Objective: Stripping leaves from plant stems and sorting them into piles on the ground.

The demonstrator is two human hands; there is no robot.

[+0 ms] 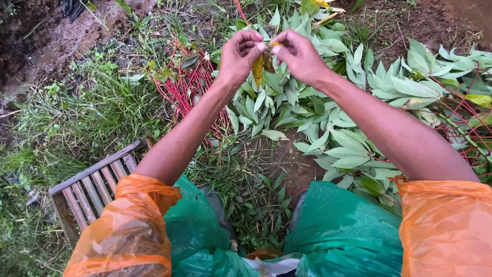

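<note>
A yellowed leaf (258, 69) is pinched between both hands, held up at about twelve o'clock in the view, above the ground. The left hand (239, 55) is closed on its upper end with fingertips drawn together, and the right hand (300, 55) is closed likewise on the same end from the other side, so that the two hands meet over it. A darker bit hangs beside the leaf; what it is cannot be told. Below the hands, from twelve to three o'clock, a heap of green leaves (328, 133) is spread over bare soil, still attached in clusters. At ten o'clock a bundle of red stalks (187, 87), mostly stripped, is laid on the grass (97, 113), and more red stalks are seen at three o'clock among the leaves. Judged from this, some stalks are already bare and much foliage is left unsorted. At eight o'clock a slatted wooden stool (92, 187) is seen. Orange sleeves (128, 231) and green plastic covering (343, 225) fill six o'clock.
</note>
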